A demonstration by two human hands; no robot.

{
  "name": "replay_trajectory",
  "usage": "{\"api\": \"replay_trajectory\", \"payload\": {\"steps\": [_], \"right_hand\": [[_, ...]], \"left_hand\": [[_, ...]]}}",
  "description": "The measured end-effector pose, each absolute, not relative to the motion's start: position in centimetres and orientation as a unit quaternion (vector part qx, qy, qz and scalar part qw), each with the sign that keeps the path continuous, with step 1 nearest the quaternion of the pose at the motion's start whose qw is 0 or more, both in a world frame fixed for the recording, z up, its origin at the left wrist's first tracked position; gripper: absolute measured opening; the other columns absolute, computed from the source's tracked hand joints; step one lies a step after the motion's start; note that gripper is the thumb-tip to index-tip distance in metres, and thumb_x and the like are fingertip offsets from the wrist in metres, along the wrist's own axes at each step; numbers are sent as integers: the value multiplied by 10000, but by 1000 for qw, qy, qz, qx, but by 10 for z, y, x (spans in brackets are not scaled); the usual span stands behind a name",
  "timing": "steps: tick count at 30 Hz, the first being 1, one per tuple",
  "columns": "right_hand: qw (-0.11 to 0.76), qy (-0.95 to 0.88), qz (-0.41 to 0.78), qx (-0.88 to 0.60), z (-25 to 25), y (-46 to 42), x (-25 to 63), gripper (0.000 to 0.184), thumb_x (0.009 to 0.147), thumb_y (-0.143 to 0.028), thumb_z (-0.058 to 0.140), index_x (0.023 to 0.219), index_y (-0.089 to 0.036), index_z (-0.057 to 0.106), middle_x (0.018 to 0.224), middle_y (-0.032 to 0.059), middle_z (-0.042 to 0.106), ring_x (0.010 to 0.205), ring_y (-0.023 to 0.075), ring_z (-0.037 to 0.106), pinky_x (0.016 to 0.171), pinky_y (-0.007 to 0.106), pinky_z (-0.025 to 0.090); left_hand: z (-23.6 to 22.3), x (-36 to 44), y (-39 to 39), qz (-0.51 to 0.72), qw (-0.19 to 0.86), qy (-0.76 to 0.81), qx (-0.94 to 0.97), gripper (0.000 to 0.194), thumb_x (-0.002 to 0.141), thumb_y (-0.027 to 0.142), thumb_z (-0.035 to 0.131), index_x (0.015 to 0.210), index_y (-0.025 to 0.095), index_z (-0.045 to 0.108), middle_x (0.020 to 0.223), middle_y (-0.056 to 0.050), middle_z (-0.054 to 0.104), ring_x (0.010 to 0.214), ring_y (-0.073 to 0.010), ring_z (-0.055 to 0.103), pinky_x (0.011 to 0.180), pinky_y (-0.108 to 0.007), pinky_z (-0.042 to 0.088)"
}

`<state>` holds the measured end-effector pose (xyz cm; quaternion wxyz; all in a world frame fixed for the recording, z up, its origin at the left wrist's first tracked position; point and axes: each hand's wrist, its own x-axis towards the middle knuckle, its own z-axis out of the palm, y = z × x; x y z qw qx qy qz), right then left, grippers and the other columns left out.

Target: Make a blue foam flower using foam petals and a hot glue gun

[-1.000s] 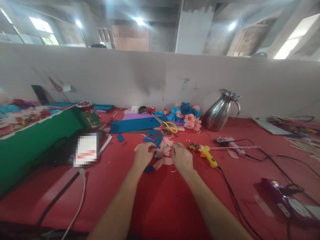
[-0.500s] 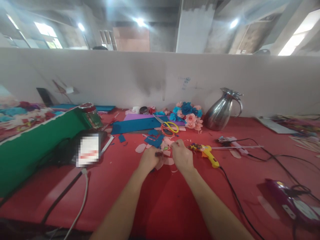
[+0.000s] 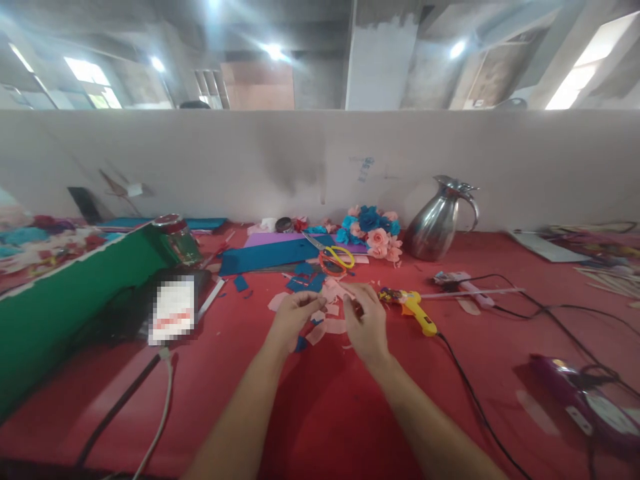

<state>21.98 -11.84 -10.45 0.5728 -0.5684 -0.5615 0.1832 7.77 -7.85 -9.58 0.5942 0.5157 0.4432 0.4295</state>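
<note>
My left hand [image 3: 294, 320] is closed in a pinch of thumb and forefinger above the paper scraps; what it holds, if anything, is too small to make out. Facing it, my right hand [image 3: 367, 321] has its fingers curled together, and their grip is partly hidden. A crumpled pink paper piece [image 3: 331, 290] shows between the two hands, close to the right fingertips; whether it is held I cannot tell. Around them lie pink scraps [image 3: 335, 326] and blue scraps [image 3: 306, 283]. A yellow hot glue gun [image 3: 415, 308] rests just right of my right hand.
Scissors [image 3: 334, 257] lie on blue paper sheets [image 3: 270, 256] behind my hands. A paper flower bunch [image 3: 373, 232] and a steel jug [image 3: 435, 220] stand at the back. Green box [image 3: 90, 287] and jar [image 3: 177, 239] are left; cables and a purple power strip [image 3: 580, 400] right.
My hands have turned, and their fingers have lifted and opened up from the scraps somewhat. More pink and blue scraps show between them. The view has shifted slightly.
</note>
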Motion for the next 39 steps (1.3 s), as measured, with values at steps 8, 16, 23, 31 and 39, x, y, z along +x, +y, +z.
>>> {"api": "replay_trajectory", "payload": {"steps": [8, 16, 23, 31, 39], "right_hand": [[629, -430, 469, -447, -98, -110, 219, 191, 659, -352, 706, 703, -169, 674, 639, -14, 620, 615, 129, 545, 607, 252, 435], [642, -361, 504, -451, -98, -111, 220, 214, 617, -355, 711, 702, -160, 691, 526, -43, 566, 477, 87, 438, 491, 225, 342], [641, -365, 498, -456, -97, -111, 219, 264, 649, -411, 685, 675, -150, 667, 510, -41, 530, 473, 80, 421, 466, 217, 287], [635, -354, 527, -439, -98, -114, 212, 247, 617, -374, 714, 611, -168, 576, 523, -42, 533, 483, 76, 434, 461, 197, 305], [542, -432, 551, -465, -99, -112, 216, 105, 602, -273, 635, 653, -181, 625, 556, -36, 591, 488, 97, 486, 491, 217, 361]], "left_hand": [[-91, 84, -83, 419, 593, 440, 528, 160, 635, 313, 719, 654, 162, 669, 608, 1, 619, 579, -107, 531, 577, -229, 414], [-84, 85, -87, 404, 609, 445, 518, 163, 626, 313, 705, 629, 166, 633, 579, 15, 590, 526, -92, 490, 505, -217, 375], [-87, 84, -83, 394, 623, 445, 508, 173, 624, 312, 708, 652, 158, 633, 555, 26, 578, 425, -47, 375, 440, -200, 292], [-89, 83, -82, 401, 608, 454, 513, 254, 623, 374, 729, 673, 136, 656, 568, 17, 579, 401, -29, 321, 400, -191, 217], [-92, 83, -82, 435, 598, 437, 512, 398, 594, 390, 778, 918, 168, 712, 855, -53, 685, 712, -143, 588, 628, -244, 462]]}}
